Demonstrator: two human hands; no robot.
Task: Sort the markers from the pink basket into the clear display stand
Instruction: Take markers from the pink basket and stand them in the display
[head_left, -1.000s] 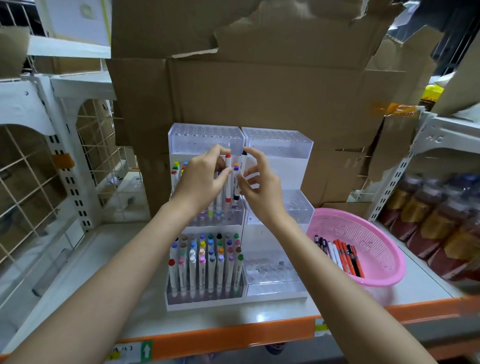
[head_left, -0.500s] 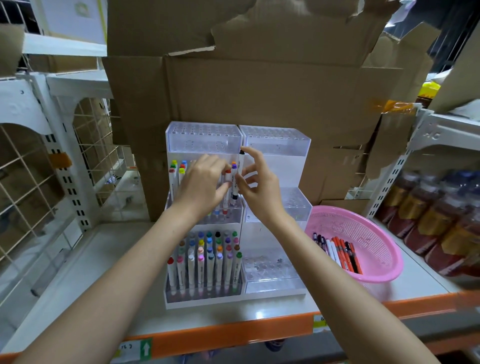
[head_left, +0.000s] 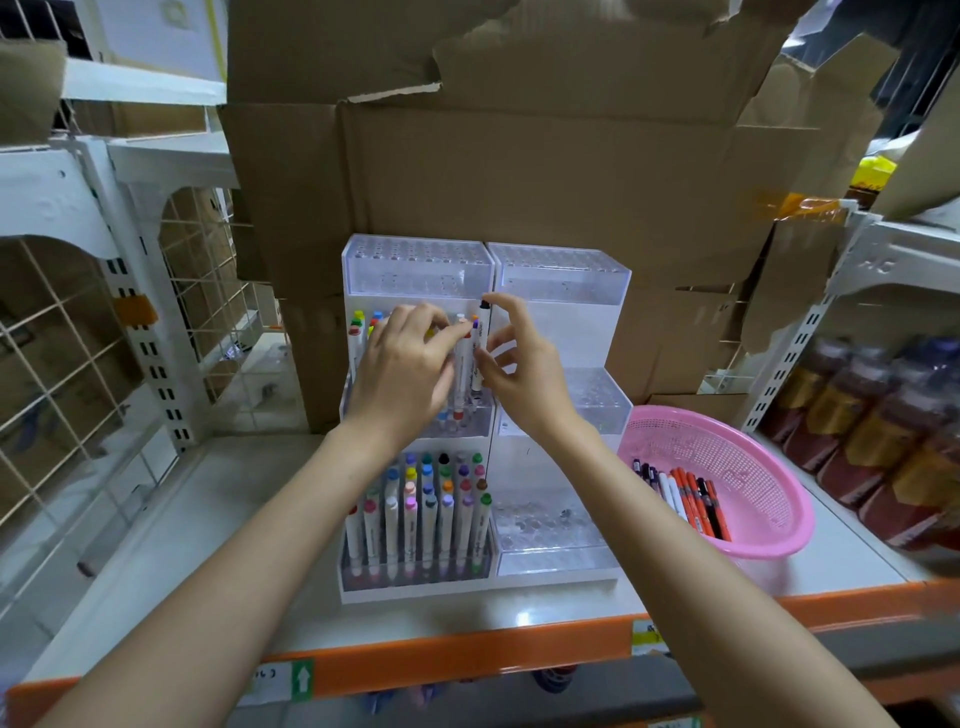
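Head view:

1. One clear display stand (head_left: 561, 280), set on the shelf in two columns of three stepped tiers each, six tiers in all.
2. Standing markers (head_left: 410, 530): they fill the bottom tier of the left column, about eight in the front row, with several rows behind. The full count cannot be told. Caps are mixed in colour.
3. Middle-tier markers (head_left: 357, 332): a few stand upright in the left column's middle tier. The hands hide most of them.
4. One left hand (head_left: 405, 364), fingers curled, pinching a white marker (head_left: 460, 364) that stands upright in that middle tier.
5. One right hand (head_left: 519, 364), thumb and forefinger pinching a black-capped marker (head_left: 483, 338). It is upright, just beside the white one, at the right edge of the same tier.
6. One pink basket (head_left: 758, 457), on the shelf just right of the stand.
7. Loose markers (head_left: 685, 499): roughly nine lie side by side in the basket. They are dark, white, orange and black.
8. One shelf (head_left: 467, 654), white on top with an orange front edge.
9. Cardboard sheets (head_left: 519, 182), standing behind the stand.
10. Several brown bottles (head_left: 883, 415), on the next shelf to the right.
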